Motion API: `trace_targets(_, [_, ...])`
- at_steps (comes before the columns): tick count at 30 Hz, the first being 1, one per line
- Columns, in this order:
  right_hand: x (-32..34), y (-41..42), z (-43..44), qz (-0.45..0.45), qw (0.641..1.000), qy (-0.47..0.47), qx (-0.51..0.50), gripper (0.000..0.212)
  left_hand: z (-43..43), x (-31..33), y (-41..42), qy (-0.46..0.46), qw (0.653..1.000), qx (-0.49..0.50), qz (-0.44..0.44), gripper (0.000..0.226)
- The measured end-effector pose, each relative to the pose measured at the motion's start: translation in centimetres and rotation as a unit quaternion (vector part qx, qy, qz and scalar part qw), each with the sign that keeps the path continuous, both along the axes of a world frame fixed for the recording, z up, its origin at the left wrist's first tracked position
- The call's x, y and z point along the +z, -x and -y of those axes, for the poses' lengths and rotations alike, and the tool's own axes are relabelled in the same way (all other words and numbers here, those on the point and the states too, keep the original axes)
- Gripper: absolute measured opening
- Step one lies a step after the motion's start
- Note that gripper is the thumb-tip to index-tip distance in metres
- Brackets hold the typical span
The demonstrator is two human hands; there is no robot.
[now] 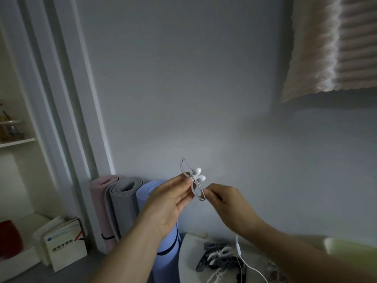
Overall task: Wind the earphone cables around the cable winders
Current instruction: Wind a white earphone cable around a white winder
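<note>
Left hand (169, 203): up in front of the wall, thumb and fingertips pinching the grey cable winder (193, 188) at its middle. The grip is closed on it and looks firm.
Right hand (224, 201): just beside it, fingertips pinching the thin cable (237, 243) at the winder's lower end. That's a narrow grip, holding the cable.
Earbuds (199, 174): both white buds sit at the winder's centre, right above the left fingertips.
Loose cable: it drops from under the right wrist to the worktop (187, 260), inline remote hanging on it.
Step in hand: early winding, I'd say, with few turns on the frame and plenty of cable left to take up.
Doing it well: hold the left pinch firm so the buds don't slip. Carry the cable end to end with light, even tension, lay the turns side by side, and feed slack rather than tug. Ease the remote through.
Waiting below: a pile of grey and white spare winders (216, 256).
</note>
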State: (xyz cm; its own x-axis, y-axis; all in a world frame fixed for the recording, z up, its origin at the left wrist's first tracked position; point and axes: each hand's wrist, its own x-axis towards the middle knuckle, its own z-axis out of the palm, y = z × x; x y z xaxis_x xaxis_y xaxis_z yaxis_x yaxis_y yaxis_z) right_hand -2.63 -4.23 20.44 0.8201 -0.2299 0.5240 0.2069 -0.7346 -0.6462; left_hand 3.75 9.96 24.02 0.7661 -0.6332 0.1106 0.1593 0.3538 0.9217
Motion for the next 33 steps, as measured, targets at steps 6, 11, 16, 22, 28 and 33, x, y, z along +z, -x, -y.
trace_targets(6, [-0.3, 0.4, -0.2, -0.03, 0.989, 0.14, 0.034, 0.029, -0.1, -1.0, -1.4, -0.022, 0.997, 0.058, -0.038, 0.017])
trace_targets(11, [1.6, 1.7, -0.2, -0.076, 0.943, 0.325, 0.004, 0.032, 0.1, -1.8, -1.8, -0.095, 0.99, 0.094, 0.032, 0.015])
trace_targets(16, [6.4, 2.0, -0.6, -0.072, 0.923, 0.377, -0.02, 0.024, 0.8, -2.8, -1.3, -0.21, 0.942, 0.133, 0.227, 0.015])
trace_targets(22, [9.3, 1.9, 2.2, -0.058, 0.939, 0.337, -0.033, 0.022, 0.5, -2.6, -0.5, -0.212, 0.934, 0.074, 0.28, 0.019])
trace_targets(28, [9.1, 1.9, 3.9, -0.064, 0.988, 0.132, 0.039, 0.017, -0.2, -1.0, 0.8, -0.185, 0.945, 0.009, 0.271, 0.019])
trace_targets(33, [7.2, 1.2, 4.1, -0.075, 0.994, -0.001, 0.074, 0.023, -0.2, 0.6, 2.2, -0.113, 0.954, -0.043, 0.276, 0.019])
